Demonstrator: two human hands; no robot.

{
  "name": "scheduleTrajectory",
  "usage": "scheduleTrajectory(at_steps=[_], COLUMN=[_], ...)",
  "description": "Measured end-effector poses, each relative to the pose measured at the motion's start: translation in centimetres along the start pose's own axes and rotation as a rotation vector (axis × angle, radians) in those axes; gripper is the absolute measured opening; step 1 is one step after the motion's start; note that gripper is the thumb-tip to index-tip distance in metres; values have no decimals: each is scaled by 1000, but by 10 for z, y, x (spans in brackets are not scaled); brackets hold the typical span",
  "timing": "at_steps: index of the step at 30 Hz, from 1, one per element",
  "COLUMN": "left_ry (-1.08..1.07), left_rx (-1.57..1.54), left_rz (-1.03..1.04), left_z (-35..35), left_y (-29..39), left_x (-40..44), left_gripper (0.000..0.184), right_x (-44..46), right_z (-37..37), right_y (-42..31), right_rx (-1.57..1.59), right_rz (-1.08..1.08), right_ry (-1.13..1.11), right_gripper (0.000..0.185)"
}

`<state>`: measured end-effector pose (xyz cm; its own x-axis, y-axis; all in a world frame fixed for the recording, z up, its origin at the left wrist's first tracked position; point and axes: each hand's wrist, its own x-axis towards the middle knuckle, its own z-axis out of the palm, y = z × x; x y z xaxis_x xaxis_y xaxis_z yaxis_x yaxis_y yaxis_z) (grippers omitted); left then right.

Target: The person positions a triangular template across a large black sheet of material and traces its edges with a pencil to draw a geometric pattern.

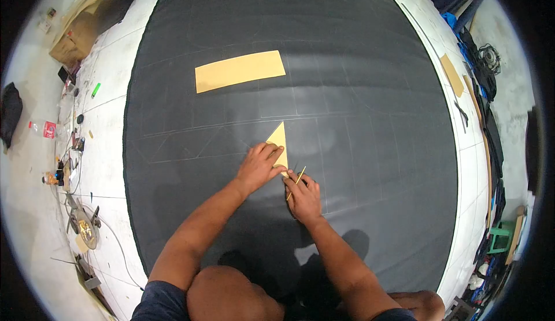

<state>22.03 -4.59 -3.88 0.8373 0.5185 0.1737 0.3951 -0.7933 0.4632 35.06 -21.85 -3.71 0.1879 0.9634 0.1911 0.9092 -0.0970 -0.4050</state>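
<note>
A small triangular tan card template (282,138) lies on a large black sheet of material (370,165) marked with thin pale lines. My left hand (258,168) holds the template down, with fingers across its face and the thumb near its lower end. Right beside it, my right hand (303,197) is closed around a thin yellow pen or pencil (297,183), tilted up to the right. Its thumb and index finger touch the lower end of the template. Farther up the sheet rests a larger, slightly curved tan card template (240,71).
White floor (110,130) borders the black sheet. On the left are a green lighter (96,90), a plastic bottle (43,129) and a clothes-iron-like tool (85,228) with a cord. A tan card strip (451,75) and a green stool (500,237) are on the right.
</note>
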Motion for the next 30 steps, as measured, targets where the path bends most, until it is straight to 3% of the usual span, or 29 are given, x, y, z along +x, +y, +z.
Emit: scheduleTrajectory(at_steps=[8,11,14,16,17,19,21,23,30], left_ry=[66,78,-74,64,65,147,46,-155,-272], left_rx=[-36,-100,-300,-684,-682,-346,-245,-52,-12], left_rz=[27,-12,-71,-508,-507,-294,-300,-178,-114], left_z=[1,0,-15,-42,-48,-61,-68,-71,-59], left_y=[-1,-7,-28,-30,-41,-62,-64,-56,-57], left_x=[2,6,29,48,55,61,59,54,49], left_gripper=[56,44,33,27,27,27,31,38,60], right_x=[1,1,2,1,2,2,4,3,4], right_z=[-2,-2,-3,-3,-4,-5,-6,-6,-9], right_y=[-2,-2,-3,-5,-5,-5,-6,-6,-7], right_rx=[0,-15,-14,-2,6,-1,-7,-23,-15], right_rz=[5,7,-13,-7,-4,-7,-12,0,-2], right_ry=[-1,-18,10,18,28,21,16,2,4], right_gripper=[36,37,36,34,31,32,33,36,38])
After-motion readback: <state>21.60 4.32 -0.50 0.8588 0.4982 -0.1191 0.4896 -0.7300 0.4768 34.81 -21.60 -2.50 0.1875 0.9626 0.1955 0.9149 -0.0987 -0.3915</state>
